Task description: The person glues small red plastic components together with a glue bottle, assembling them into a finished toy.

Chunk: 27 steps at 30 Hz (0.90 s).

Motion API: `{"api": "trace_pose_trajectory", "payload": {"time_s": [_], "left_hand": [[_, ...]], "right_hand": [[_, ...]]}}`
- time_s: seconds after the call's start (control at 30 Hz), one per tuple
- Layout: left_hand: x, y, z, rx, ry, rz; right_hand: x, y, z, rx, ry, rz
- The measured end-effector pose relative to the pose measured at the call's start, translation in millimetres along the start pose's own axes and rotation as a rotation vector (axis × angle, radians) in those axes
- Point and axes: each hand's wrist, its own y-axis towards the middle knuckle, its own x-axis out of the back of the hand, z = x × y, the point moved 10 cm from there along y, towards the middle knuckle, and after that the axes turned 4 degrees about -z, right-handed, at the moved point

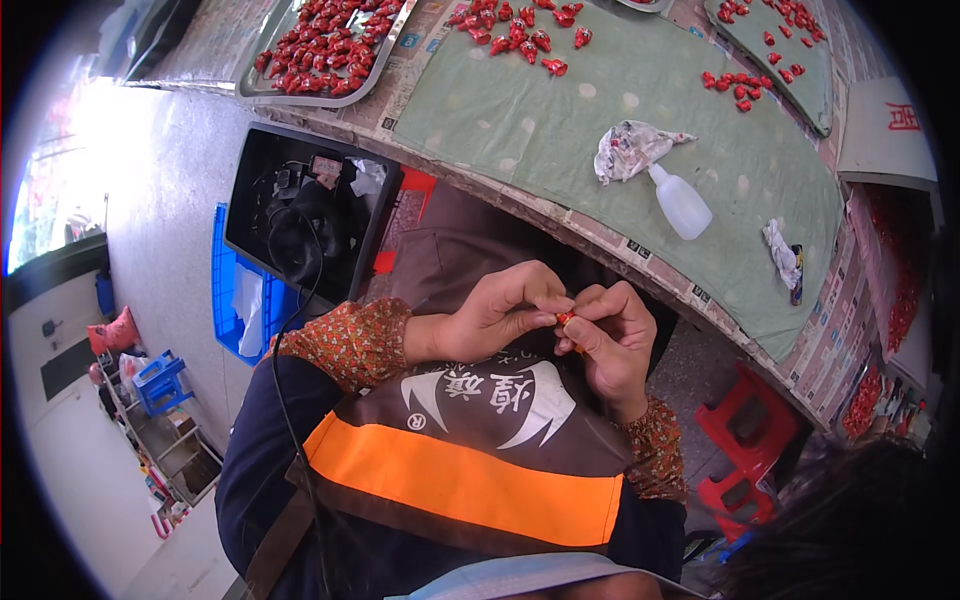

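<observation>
Over my lap, my left hand [500, 312] and my right hand [614, 342] meet fingertip to fingertip. Both are closed in a pinch on one small red piece [566, 318] with a touch of yellow-orange; most of it is hidden by the fingers. Similar small glossy red pieces [520, 38] lie loose on the green cloth [500, 110] of the table in front of me. A white squeeze bottle [682, 203] lies on the cloth, its nozzle against a crumpled stained rag [632, 150].
A metal tray [350, 95] heaped with red pieces stands at the far left of the table. Below it sits a black bin [240, 205] beside a blue crate [222, 300]. Red stools [748, 420] stand on the right. Another rag [780, 248] lies near the table's right end.
</observation>
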Motion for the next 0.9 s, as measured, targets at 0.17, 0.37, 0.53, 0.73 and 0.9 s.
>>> {"api": "trace_pose_trajectory", "payload": {"time_s": [0.17, 0.37, 0.53, 0.73, 0.9], "left_hand": [[0.2, -0.5, -0.8, -0.014, 0.055, -0.003], [0.3, -1.0, 0.3, -0.011, 0.062, -0.012], [-0.2, -0.3, -2.4, -0.041, 0.102, -0.006], [0.0, -0.1, -2.2, -0.025, 0.095, -0.011], [0.3, -0.1, -1.6, -0.028, 0.089, -0.017]], "right_hand": [[0.3, -0.3, -0.5, 0.001, -0.007, 0.001], [0.8, -0.1, -1.4, -0.005, -0.002, 0.0], [0.6, 0.4, -1.6, -0.004, 0.0, 0.003], [0.4, 0.8, -1.5, -0.001, 0.004, -0.003], [-0.2, 0.9, -1.1, -0.007, 0.013, -0.009]]}}
